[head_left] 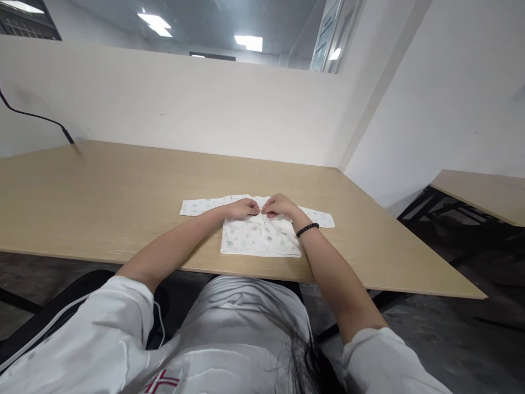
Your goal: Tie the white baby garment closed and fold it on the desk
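Printed shirt (pixel 257 236) | spread on table (pixel 135 191) | left hand (pixel 245 208), right hand (pixel 280 205): fingertips pinching its front

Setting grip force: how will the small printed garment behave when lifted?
Probably floppy: the garment creases near the fingers. Likely light for its size, since the cloth looks thin and lies nearly flat on the table. If lifted only by the middle, the outspread sleeves would probably droop.
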### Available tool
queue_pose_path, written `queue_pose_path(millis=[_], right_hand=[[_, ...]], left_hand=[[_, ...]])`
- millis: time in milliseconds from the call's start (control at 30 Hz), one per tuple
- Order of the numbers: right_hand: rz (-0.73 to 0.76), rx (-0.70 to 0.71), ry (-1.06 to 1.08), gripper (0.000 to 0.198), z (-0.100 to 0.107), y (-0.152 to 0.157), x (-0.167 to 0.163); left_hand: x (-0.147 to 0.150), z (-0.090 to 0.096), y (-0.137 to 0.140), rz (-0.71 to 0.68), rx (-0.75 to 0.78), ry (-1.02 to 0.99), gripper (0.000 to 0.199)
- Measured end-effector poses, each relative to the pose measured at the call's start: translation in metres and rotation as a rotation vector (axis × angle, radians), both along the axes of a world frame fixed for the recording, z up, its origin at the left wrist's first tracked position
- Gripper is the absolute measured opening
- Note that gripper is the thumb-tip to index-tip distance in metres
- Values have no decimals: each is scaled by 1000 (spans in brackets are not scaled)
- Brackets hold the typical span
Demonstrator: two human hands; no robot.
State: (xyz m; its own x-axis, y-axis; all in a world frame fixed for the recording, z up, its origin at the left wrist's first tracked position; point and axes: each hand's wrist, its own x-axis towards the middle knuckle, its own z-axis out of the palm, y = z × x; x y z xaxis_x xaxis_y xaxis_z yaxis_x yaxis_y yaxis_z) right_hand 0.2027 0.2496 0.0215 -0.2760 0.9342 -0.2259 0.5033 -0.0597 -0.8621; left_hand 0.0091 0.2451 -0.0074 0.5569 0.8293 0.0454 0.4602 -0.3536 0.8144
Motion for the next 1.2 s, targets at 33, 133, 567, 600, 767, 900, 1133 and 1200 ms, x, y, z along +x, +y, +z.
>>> queue_pose_path(millis=[33,133,567,600,767,900,1133,1200], right_hand=[[-11,12,8,14,0,0,0],[-37,42,33,15,1,-1,-1],[4,-116,125,13,6,-3,0],[5,-138,137,12,6,-3,1],[58,-252,235,9,6,-4,8],[70,-309,291,5,7,-5,9],[-8,-219,126,16,-1,-3,-5],[-11,-193,85,17,-3,-2,-7]], left_hand=[[0,0,0,1,-5,-4,31],[0,0,0,3,-12,-17,32],[-1,-5,4,32,-19,-31,31],[-1,-5,4,28,-21,-31,32],[-4,-5,6,1,-18,-29,34],[-4,-5,7,-7,-3,-33,34],[-2,-5,6,3,-16,-7,26],[-2,-4,6,17,-21,8,28]])
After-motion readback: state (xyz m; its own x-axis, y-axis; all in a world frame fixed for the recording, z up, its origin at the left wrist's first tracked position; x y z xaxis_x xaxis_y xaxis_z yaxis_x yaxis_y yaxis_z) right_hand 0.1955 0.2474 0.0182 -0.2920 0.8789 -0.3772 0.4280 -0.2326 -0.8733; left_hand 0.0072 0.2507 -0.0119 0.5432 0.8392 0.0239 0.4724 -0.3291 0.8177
